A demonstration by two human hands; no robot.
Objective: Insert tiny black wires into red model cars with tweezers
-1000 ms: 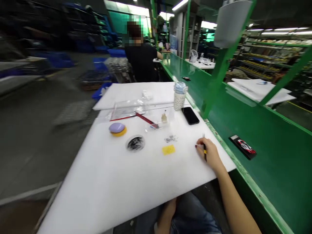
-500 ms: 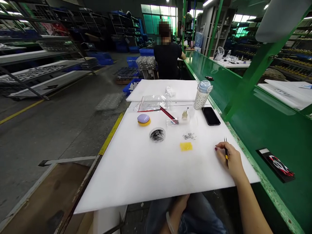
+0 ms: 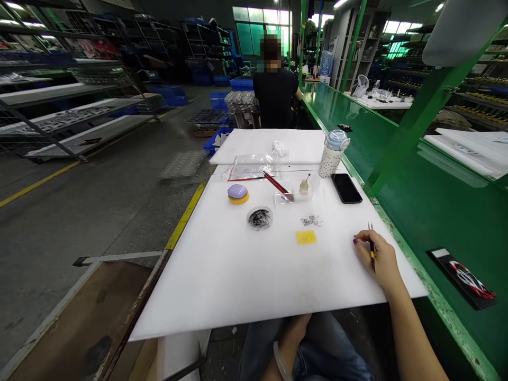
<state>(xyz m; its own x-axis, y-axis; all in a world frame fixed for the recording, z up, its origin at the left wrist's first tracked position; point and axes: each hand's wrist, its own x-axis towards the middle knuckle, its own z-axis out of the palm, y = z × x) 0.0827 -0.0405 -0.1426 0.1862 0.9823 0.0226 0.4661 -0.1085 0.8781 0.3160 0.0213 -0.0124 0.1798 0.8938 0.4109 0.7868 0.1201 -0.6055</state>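
My right hand (image 3: 379, 259) rests at the right side of the white table board (image 3: 238, 280), closed around a pair of black tweezers (image 3: 372, 246) whose tips point away from me. Down in my lap lies my left hand (image 3: 302, 324), its fingers hidden under the board's front edge. Left of the right hand are a yellow piece of film (image 3: 306, 237) and a scatter of tiny black pieces (image 3: 311, 220). A round clear dish (image 3: 260, 218) holds many thin black bits. Behind it sits a lilac and yellow oval object (image 3: 238, 193).
Farther back are a clear tray (image 3: 283, 198) with dark red sticks, a small bottle (image 3: 304, 186), a plastic bag (image 3: 254, 166), a phone (image 3: 346, 188) and a speckled drinking bottle (image 3: 332, 154). A green bench (image 3: 420, 227) runs along the right. A co-worker (image 3: 273, 98) sits ahead.
The view has turned slightly, so everything sits a little farther right in the picture. My right hand keeps the tweezers in the same place on the board; my left hand stays in my lap.
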